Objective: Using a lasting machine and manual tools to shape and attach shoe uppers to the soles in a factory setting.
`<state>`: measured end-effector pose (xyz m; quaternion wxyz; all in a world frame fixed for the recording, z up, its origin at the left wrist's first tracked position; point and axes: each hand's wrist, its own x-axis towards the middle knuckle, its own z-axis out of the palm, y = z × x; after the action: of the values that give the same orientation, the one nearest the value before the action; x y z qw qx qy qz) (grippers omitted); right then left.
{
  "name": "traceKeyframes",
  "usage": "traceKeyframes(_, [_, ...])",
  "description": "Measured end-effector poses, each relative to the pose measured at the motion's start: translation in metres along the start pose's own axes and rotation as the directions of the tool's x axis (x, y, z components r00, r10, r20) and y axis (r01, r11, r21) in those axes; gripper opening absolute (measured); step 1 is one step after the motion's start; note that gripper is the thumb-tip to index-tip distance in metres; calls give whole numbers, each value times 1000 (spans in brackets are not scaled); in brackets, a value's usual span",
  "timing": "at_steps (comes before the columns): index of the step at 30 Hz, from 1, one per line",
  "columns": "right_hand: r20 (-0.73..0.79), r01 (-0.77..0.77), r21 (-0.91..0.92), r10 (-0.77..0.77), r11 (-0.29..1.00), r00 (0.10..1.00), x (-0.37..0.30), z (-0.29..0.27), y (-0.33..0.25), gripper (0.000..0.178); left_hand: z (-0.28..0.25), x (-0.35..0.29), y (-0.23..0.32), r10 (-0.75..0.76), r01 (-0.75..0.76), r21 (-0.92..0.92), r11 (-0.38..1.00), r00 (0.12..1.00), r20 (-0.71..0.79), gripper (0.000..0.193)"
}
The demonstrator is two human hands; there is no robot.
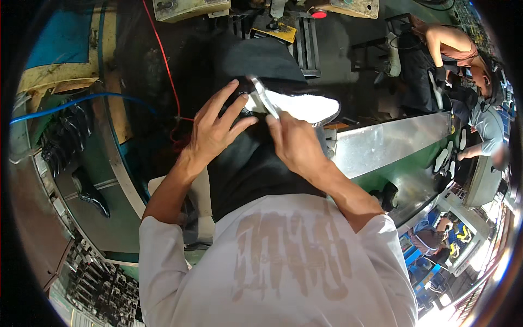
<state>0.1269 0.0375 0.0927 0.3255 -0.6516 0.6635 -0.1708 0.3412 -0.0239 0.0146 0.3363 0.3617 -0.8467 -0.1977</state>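
Note:
A shoe [309, 108] with a bright white underside and dark edges lies across my dark-clothed lap, its pointed end to the right. My right hand [298, 143] is closed round a slim silvery hand tool [263, 97], which slants up and left across the shoe's left part. Glare and blur hide the tool's exact kind. At the shoe's left end is my left hand [213, 126], its fingers spread apart. The thumb and a fingertip come up to that end of the shoe; whether they press on it is hard to see.
Black shoes [68, 133] and a single black shoe [90, 192] stand on the left rack. To the right runs a metal-sided conveyor [392, 143] carrying several shoes. Two people [455, 46] work beyond it. A red cord [163, 54] and blue hose [81, 100] cross at left.

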Motion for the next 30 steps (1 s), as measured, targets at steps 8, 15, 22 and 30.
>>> traceKeyframes(8, [-155,19,285,26,958,988,-8,7,6,34,5,-7,-5,-28,27,-21,999,998,-50,55])
traceKeyframes(15, [-58,26,55,-23,998,998,3,28,15,41,6,5,-10,-339,368,-308,877,930,145,85])
traceKeyframes(22, [-325,187,487,-21,853,945,-10,-21,-21,36,5,1,-11,-400,491,-417,765,870,289,90])
traceKeyframes(30, [48,-122,111,117,986,992,-1,-15,-13,51,3,5,-22,-406,497,-397,772,865,294,91])
